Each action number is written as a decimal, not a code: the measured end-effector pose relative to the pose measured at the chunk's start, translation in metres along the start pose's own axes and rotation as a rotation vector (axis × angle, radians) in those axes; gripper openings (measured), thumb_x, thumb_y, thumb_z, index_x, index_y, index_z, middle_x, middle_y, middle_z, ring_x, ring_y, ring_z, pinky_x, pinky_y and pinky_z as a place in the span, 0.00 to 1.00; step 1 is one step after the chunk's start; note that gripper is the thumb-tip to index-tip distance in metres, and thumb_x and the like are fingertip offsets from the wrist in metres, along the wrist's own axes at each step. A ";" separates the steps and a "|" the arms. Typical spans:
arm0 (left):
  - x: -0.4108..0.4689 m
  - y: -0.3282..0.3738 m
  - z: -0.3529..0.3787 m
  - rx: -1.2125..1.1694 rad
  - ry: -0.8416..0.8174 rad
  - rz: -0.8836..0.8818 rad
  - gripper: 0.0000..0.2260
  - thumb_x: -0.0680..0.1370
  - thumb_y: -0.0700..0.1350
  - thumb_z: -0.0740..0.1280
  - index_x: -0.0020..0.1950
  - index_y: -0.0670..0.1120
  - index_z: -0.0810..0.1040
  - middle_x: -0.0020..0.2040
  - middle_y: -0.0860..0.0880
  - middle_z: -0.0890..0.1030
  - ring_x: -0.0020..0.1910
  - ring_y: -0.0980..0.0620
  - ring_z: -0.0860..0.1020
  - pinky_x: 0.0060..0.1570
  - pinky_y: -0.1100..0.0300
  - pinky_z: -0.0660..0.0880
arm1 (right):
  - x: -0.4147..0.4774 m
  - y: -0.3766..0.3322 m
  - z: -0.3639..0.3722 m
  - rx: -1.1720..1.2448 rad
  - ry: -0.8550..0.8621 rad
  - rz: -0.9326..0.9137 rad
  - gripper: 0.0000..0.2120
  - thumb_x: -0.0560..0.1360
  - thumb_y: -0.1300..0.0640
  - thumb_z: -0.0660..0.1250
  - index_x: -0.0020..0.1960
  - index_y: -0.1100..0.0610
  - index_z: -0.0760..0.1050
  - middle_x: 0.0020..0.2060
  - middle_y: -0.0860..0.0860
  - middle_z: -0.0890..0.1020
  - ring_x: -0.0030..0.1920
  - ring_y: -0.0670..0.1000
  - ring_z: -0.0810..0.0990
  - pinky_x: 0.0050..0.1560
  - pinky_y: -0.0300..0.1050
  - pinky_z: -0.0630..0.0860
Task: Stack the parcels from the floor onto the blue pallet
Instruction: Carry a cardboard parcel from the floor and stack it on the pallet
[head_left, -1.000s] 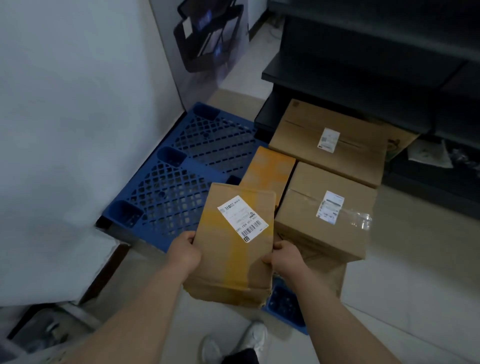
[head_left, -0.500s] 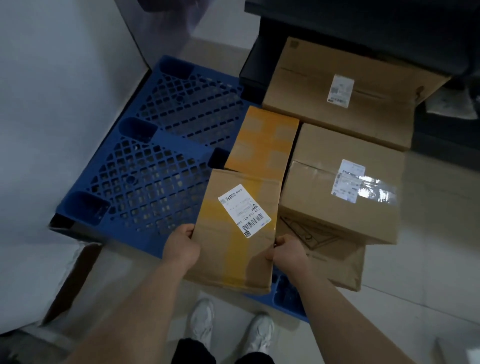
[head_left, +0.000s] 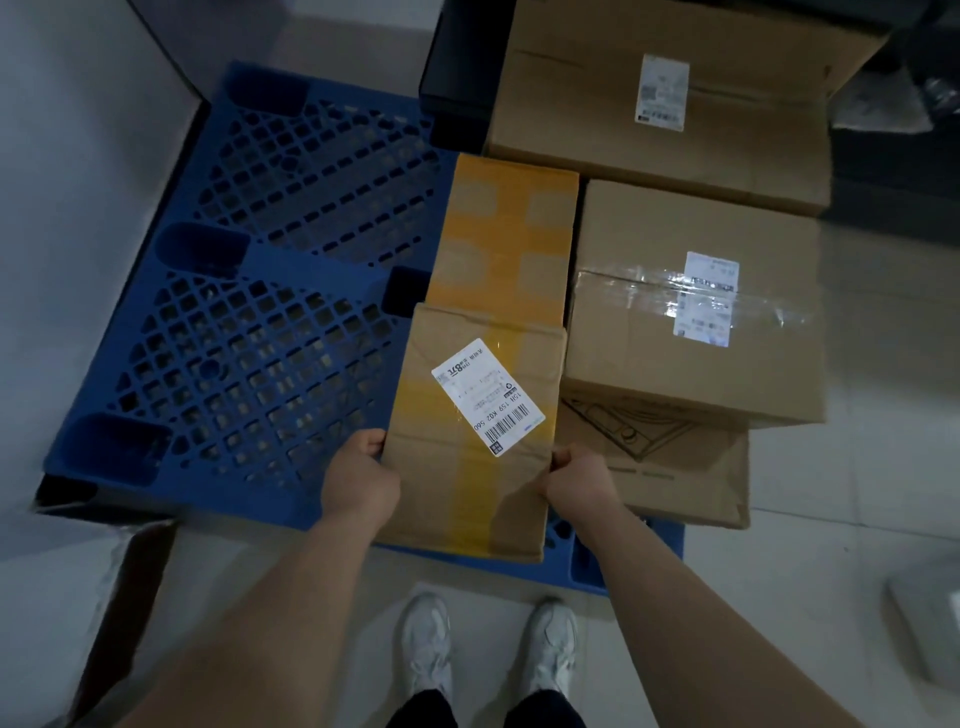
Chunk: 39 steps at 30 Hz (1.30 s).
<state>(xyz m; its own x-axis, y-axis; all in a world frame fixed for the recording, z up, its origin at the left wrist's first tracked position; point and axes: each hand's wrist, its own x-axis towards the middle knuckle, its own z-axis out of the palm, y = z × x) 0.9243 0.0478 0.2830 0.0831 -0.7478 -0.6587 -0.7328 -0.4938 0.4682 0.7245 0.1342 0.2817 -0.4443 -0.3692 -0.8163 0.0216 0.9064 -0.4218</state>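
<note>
A brown parcel with yellow tape and a white barcode label (head_left: 467, 467) is over the near edge of the blue pallet (head_left: 249, 353); I cannot tell whether it touches the pallet. My left hand (head_left: 358, 483) grips its left side and my right hand (head_left: 576, 483) grips its right side. Just behind it lies a yellow-taped parcel (head_left: 504, 239) on the pallet. To the right a medium box with clear tape (head_left: 691, 312) sits on top of a flatter printed box (head_left: 675, 467). A large box (head_left: 660, 98) lies at the far right.
A white wall runs along the left of the pallet. Dark shelving (head_left: 457, 73) stands behind the large box. My white shoes (head_left: 488, 649) are on the pale floor by the pallet's near edge. A pale object (head_left: 930, 629) lies at the right edge.
I have stepped closer and the view has tilted down. The parcel in my hands has come down and forward toward the pallet, behind the yellow-taped parcel's near end.
</note>
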 end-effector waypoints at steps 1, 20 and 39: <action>0.001 -0.002 0.000 0.001 0.001 0.003 0.17 0.76 0.36 0.66 0.64 0.48 0.74 0.61 0.49 0.77 0.51 0.51 0.74 0.50 0.55 0.73 | 0.000 0.001 0.002 0.002 0.004 0.003 0.06 0.75 0.64 0.63 0.50 0.56 0.75 0.44 0.53 0.80 0.46 0.53 0.79 0.45 0.50 0.79; 0.004 0.003 -0.004 0.077 -0.017 0.044 0.17 0.79 0.46 0.65 0.68 0.49 0.73 0.62 0.50 0.78 0.57 0.47 0.77 0.51 0.54 0.74 | 0.000 0.005 0.013 0.006 0.065 -0.030 0.17 0.78 0.60 0.62 0.66 0.53 0.75 0.47 0.53 0.82 0.47 0.55 0.81 0.46 0.52 0.82; 0.014 0.007 0.001 -0.014 -0.007 0.024 0.20 0.78 0.45 0.67 0.70 0.49 0.72 0.66 0.49 0.76 0.59 0.47 0.76 0.58 0.50 0.75 | 0.005 -0.005 0.008 0.059 0.084 -0.039 0.14 0.77 0.63 0.61 0.59 0.54 0.78 0.45 0.51 0.80 0.49 0.54 0.80 0.53 0.53 0.80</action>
<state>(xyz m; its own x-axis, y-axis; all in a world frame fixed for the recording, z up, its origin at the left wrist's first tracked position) 0.9194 0.0340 0.2763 0.0608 -0.7567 -0.6509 -0.7253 -0.4815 0.4921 0.7298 0.1267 0.2766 -0.5192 -0.3830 -0.7640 0.0544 0.8774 -0.4767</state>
